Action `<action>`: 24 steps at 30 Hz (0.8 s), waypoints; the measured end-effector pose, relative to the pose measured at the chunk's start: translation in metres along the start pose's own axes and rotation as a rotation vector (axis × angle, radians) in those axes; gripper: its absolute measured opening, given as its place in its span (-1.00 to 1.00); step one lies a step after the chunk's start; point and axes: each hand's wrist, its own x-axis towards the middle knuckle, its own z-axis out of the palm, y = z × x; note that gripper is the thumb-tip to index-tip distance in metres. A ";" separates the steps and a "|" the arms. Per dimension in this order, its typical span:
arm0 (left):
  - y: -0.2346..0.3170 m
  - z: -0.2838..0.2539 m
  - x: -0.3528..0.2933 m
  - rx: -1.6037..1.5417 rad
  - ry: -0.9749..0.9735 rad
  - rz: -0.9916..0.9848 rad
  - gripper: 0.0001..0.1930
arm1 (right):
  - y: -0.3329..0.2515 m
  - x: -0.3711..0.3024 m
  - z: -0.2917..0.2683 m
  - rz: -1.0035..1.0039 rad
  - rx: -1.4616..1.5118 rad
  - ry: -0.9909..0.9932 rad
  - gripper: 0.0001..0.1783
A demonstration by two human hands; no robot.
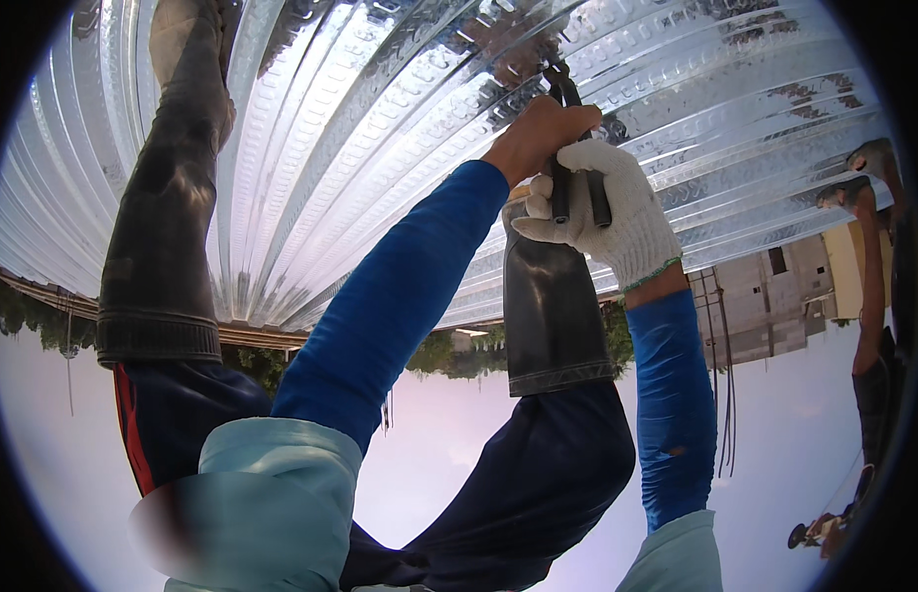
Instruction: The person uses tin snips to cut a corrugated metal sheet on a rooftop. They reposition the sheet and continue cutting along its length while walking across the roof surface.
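Dark pincers with two black handles point away from me, their jaws close to the shiny corrugated metal sheet. My left hand, bare, is closed around the upper part of the tool, just below the jaws. Lower down, my right hand in a white knitted glove wraps the handles, whose ends stick out past the fingers. Whatever the jaws touch is too small and dark to make out. Blue sleeves cover both my forearms.
My black rubber boots stand apart on the ribbed metal, the left boot and the right boot near my hands. Another person's leg shows at the right rim. Beyond the sheet's edge are a grey building, upright rods and trees.
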 end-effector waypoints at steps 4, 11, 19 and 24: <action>-0.002 -0.006 0.008 0.080 -0.047 -0.041 -0.51 | 0.006 0.011 -0.005 0.009 0.039 -0.085 -0.84; -0.021 0.008 0.012 -0.164 -0.008 -0.102 -0.54 | 0.022 0.021 -0.032 -0.015 -0.004 -0.153 -0.81; -0.036 0.008 0.017 -0.390 0.136 -0.149 -0.18 | -0.001 -0.004 -0.056 -0.286 -0.628 -0.063 -0.69; -0.017 0.010 0.010 -0.379 0.052 -0.178 -0.31 | -0.032 -0.001 -0.085 -0.556 -0.960 -0.134 -0.68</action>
